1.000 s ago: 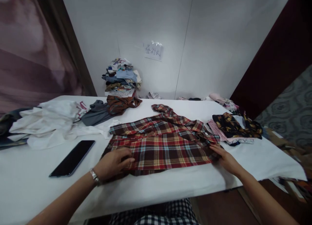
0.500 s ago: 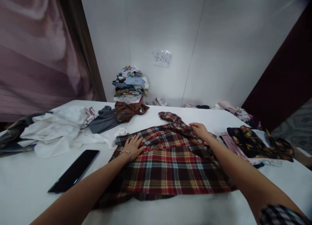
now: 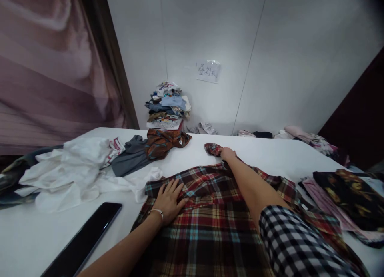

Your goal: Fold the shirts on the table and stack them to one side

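A plaid shirt (image 3: 210,237) in dark brown, red and yellow lies spread on the white table in front of me. My left hand (image 3: 171,201) rests flat on its left part, fingers spread. Across the shirt reaches my right arm. My right hand (image 3: 228,153) is closed on the shirt's sleeve at the far side, and the sleeve's end (image 3: 213,149) sticks out to the left of it. The fingertips of that hand are partly hidden. At the right, another part of the shirt (image 3: 321,221) trails towards the folded clothes.
A black phone (image 3: 87,237) lies left of the shirt. Behind it are crumpled white clothes (image 3: 72,169), a grey garment (image 3: 130,155) and a brown patterned one (image 3: 163,143). A clothes stack (image 3: 169,105) stands by the wall. Folded clothes (image 3: 351,201) lie at the right.
My right hand has moved left and away from me, from the shirt's right part to the sleeve. My left hand stays flat on the shirt. The view has come closer to the table.
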A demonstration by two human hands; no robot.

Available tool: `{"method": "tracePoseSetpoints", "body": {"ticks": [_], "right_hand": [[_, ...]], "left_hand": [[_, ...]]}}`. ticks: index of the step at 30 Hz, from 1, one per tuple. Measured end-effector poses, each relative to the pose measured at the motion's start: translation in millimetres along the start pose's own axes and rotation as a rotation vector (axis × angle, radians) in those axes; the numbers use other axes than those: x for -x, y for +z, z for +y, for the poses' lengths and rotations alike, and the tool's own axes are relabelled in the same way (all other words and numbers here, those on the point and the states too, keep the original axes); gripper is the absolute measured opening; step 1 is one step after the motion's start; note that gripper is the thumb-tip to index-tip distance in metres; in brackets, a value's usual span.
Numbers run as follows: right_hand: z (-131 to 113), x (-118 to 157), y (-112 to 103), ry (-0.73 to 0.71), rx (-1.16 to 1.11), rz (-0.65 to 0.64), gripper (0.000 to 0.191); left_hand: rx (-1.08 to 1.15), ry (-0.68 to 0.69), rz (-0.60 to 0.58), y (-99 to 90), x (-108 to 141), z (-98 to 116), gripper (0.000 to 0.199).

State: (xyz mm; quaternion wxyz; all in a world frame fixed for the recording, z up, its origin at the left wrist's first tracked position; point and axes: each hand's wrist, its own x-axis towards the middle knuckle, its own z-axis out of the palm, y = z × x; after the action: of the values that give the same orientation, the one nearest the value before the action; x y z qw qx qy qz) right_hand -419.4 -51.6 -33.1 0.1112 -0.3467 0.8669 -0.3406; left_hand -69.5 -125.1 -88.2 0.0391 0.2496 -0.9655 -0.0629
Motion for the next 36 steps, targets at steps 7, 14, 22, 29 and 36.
{"method": "tracePoseSetpoints", "body": {"ticks": [7, 14, 22, 29, 36], "right_hand": [[-14.3, -1.3, -90.8, 0.070, -0.616, 0.312, 0.020], [-6.7, 30.4, -174.0, 0.189, -1.179, 0.449, 0.012], [-25.7, 29.2, -200.9, 0.047, -1.352, 0.547, 0.017], [-22.1, 25.1, -186.2, 0.049, -1.352, 0.584, 0.015], [4.4, 29.7, -212.2, -0.035, -1.182, 0.690, 0.019]], "left_hand": [[0.097, -0.002, 0.167, -14.9, -5.2, -6.7, 0.049], [-0.116, -0.146, -0.026, -54.5, -55.8, -20.3, 0.045], [-0.116, -0.262, -0.014, -105.3, -120.1, -27.2, 0.036], [-0.156, -0.210, -0.057, -66.6, -130.5, -28.5, 0.035], [-0.100, -0.085, 0.062, -79.6, -159.7, -23.0, 0.042]]}}
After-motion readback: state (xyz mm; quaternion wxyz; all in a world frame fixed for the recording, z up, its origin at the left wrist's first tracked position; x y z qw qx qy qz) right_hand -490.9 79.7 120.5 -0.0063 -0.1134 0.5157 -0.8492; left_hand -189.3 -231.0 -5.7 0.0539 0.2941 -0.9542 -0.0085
